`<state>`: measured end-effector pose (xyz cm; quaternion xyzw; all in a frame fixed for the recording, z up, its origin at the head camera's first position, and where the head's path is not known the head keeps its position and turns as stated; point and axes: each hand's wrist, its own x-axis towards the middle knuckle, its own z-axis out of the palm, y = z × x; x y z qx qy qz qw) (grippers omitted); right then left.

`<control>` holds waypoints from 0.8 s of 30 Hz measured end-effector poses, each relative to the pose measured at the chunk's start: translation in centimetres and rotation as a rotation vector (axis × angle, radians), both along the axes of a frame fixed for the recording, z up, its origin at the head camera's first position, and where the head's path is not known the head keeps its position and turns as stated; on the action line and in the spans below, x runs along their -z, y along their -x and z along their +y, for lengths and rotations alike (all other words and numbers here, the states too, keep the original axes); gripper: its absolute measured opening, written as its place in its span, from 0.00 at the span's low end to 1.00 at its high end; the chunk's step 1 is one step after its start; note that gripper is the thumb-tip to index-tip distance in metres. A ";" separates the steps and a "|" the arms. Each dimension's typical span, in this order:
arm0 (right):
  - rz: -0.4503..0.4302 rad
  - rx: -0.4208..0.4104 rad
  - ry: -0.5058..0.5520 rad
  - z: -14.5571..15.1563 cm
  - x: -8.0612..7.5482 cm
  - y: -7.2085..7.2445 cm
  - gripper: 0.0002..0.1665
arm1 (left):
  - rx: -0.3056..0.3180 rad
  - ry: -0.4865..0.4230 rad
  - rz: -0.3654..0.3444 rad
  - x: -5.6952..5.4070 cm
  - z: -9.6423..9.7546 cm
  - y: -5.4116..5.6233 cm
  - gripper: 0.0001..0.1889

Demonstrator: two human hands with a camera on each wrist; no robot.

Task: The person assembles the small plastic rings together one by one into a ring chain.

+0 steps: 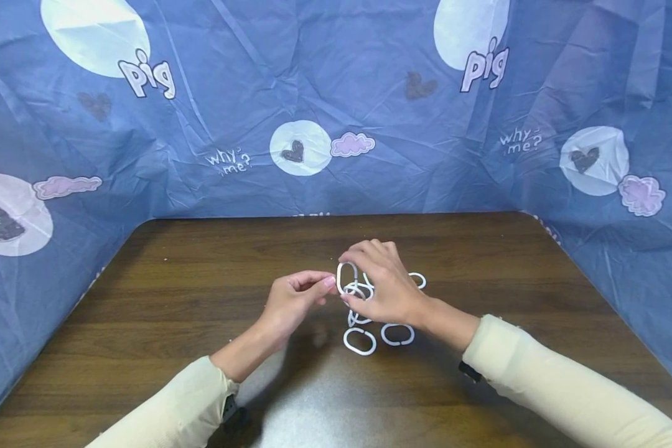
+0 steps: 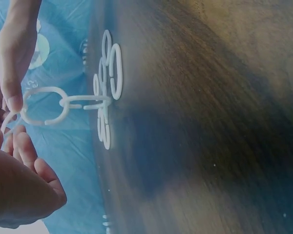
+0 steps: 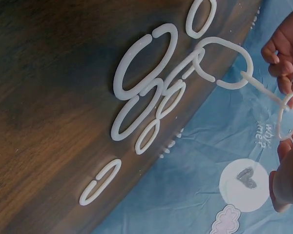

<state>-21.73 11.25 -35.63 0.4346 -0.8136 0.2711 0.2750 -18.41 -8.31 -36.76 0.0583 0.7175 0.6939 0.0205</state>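
My left hand [image 1: 297,298] pinches the edge of a white oval plastic link [image 3: 279,122] between thumb and fingertips. Across from it, my right hand [image 1: 389,286] grips the same link, thumb low and fingers high. Below hangs another white link [image 2: 44,89], joined on and clear of the table. From there the chain runs down to further white links [image 3: 119,78] at the tabletop. Each oval link has a small gap in its side. In the head view my right hand hides part of the chain.
On the brown wooden table [image 1: 213,249], separate white links lie close by: one in front [image 1: 360,353], another [image 1: 397,344] to its right, and one partly behind my right hand [image 1: 424,281]. A blue printed cloth [image 1: 229,112] surrounds the table's back and sides.
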 end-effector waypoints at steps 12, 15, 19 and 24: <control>0.056 -0.006 -0.088 -0.3 0.0 -0.4 0.31 | -0.010 0.025 -0.009 -0.2 0.2 0.0 0.10; 0.046 -0.002 -0.105 -0.1 -0.1 -0.5 0.33 | -0.016 0.048 -0.010 -0.2 0.2 -0.1 0.09; 0.025 0.017 -0.102 0.4 -0.4 -0.5 0.35 | -0.025 0.053 -0.008 -0.1 0.2 -0.1 0.08; -0.014 0.066 -0.056 1.7 -0.8 -0.4 0.29 | -0.033 0.044 -0.008 0.1 0.1 0.0 0.08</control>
